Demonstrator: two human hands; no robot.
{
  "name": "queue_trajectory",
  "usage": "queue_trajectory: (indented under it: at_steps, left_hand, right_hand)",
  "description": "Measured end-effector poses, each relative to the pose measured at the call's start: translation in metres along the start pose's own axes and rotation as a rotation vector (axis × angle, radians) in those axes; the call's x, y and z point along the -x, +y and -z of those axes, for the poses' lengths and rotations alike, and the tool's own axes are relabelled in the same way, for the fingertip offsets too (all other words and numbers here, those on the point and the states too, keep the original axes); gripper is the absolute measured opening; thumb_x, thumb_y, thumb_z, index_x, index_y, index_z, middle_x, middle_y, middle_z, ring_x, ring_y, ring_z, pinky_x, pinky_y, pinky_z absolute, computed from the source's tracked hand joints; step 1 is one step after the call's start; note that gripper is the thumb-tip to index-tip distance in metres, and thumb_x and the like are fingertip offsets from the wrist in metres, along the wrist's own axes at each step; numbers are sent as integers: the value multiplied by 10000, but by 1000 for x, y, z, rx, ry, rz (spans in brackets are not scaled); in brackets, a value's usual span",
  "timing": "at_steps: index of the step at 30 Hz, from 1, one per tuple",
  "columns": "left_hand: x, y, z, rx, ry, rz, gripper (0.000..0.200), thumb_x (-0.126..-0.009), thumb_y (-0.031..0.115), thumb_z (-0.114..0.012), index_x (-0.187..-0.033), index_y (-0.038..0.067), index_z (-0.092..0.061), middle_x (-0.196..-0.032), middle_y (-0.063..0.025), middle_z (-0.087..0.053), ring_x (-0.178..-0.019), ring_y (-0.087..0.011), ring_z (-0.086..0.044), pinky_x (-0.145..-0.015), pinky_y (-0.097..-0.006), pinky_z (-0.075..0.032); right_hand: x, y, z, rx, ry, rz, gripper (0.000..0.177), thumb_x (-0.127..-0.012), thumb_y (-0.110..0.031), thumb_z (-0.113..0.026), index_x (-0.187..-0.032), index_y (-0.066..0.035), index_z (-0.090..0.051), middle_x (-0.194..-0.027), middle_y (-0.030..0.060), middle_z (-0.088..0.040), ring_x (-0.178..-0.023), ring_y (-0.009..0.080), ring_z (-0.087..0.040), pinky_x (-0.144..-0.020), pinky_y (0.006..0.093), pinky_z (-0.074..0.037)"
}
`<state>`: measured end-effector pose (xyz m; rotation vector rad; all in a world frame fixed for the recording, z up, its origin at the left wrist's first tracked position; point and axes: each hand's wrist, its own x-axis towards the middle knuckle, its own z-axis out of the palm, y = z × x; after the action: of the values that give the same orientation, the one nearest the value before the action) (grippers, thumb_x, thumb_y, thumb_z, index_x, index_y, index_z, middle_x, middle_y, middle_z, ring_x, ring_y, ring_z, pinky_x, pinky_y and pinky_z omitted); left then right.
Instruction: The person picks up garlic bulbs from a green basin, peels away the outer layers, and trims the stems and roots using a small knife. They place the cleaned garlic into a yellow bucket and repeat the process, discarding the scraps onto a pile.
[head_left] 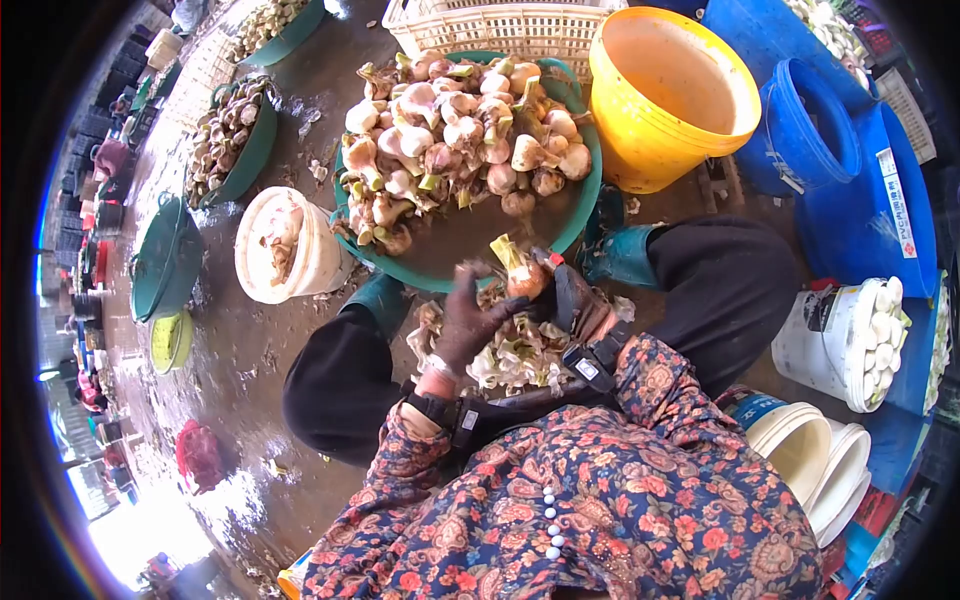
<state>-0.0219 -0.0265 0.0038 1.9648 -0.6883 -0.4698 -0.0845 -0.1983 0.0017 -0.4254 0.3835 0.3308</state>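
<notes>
A garlic bulb (524, 274) with a cut green stem sits between my two gloved hands, stem tilted up and away from me. My right hand (578, 302) is closed on the bulb's right side, with a small red patch at a fingertip. My left hand (468, 322) has its fingers apart, its thumb reaching the bulb's lower edge. Just beyond, a green tub (440, 278) holds a heap of garlic bulbs (460, 140) with stems and roots. Under my hands lies a pile of peeled garlic skins (515, 355), partly hidden by the hands.
A white bucket (255, 250) with skins stands left of the tub, a yellow bucket (640, 150) to its right. Blue barrels (865, 210) and a white bucket of peeled garlic (825, 345) are at the right. More tubs (165, 260) stand on the wet floor at left.
</notes>
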Motion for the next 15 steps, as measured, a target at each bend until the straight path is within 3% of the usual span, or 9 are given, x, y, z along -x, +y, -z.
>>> queue_trajectory:
  at_steps: [1, 2, 3, 5, 6, 9, 10, 13, 15]
  left_hand:
    - [-4, 1, 3, -8, 109, -84, 742, -714, 191, -761, -1294, -29, -353, -1214, -151, -493, -1115, -210, -484, -960, -315, -383]
    - [-5, 28, 10, -231, 275, -185, 707, -669, 208, -788, -1250, -1, -443, -1186, -179, -508, -1103, -277, -502, -931, -334, -403]
    - [-7, 31, 16, -231, 277, -180, 707, -669, 208, -788, -1250, -1, -443, -1186, -179, -508, -1103, -277, -502, -931, -334, -403]
    - [-7, 29, 28, -361, -139, -239, 557, -682, 209, -768, -1165, 40, -547, -1157, -177, -530, -1028, -323, -539, -862, -337, -437]
    - [-8, 27, 26, -217, -267, -171, 377, -729, 195, -722, -1068, 74, -612, -1014, -161, -601, -882, -320, -593, -755, -343, -467]
    - [-2, 16, 20, -220, -321, 16, 265, -767, 169, -677, -1009, 70, -632, -843, -150, -632, -760, -296, -625, -677, -344, -478]
    - [2, 18, 17, -242, -226, -63, 213, -780, 136, -651, -989, 97, -643, -763, -164, -616, -700, -300, -619, -640, -334, -475]
    - [8, 15, 9, -214, -112, -11, 197, -813, 131, -628, -989, 44, -637, -804, -151, -649, -696, -249, -621, -652, -306, -476]
    - [8, 11, 5, -51, -60, 128, 194, -832, 134, -613, -980, 10, -632, -831, -135, -660, -712, -213, -616, -665, -297, -477]
  right_hand:
    - [5, -4, -7, 132, -11, -15, 575, -912, -523, -360, -1221, -51, -471, -1013, 129, -619, -864, 231, -625, -772, 329, -513]
    - [12, -6, -23, 283, 51, 77, 523, -927, -477, -370, -1197, -44, -488, -972, 102, -622, -822, 206, -619, -753, 292, -502]
    - [9, -4, -18, 283, 51, 73, 523, -927, -477, -370, -1197, -44, -488, -972, 102, -622, -822, 206, -619, -753, 292, -502]
    - [-8, 5, 7, 477, 113, -40, 446, -938, -422, -388, -1145, -53, -527, -900, 69, -619, -763, 173, -596, -708, 277, -491]
    - [-20, 9, 30, 420, 104, -160, 323, -931, -329, -441, -1080, -70, -561, -888, 34, -605, -750, 137, -566, -679, 264, -477]
    - [-17, 11, 30, 556, -16, -15, 230, -880, -237, -522, -1029, -69, -572, -898, 25, -603, -774, 153, -568, -696, 278, -476]
    - [-16, 10, 30, 554, -11, -16, 230, -880, -237, -522, -1029, -69, -572, -898, 25, -603, -774, 153, -568, -696, 278, -476]
    - [-20, 9, 27, 916, -241, 310, 272, -783, -103, -602, -1044, -37, -563, -940, 68, -594, -839, 202, -568, -769, 320, -458]
    - [-26, 13, 40, 918, -191, 263, 267, -792, -112, -604, -1047, -42, -566, -948, 67, -591, -852, 187, -565, -777, 316, -457]
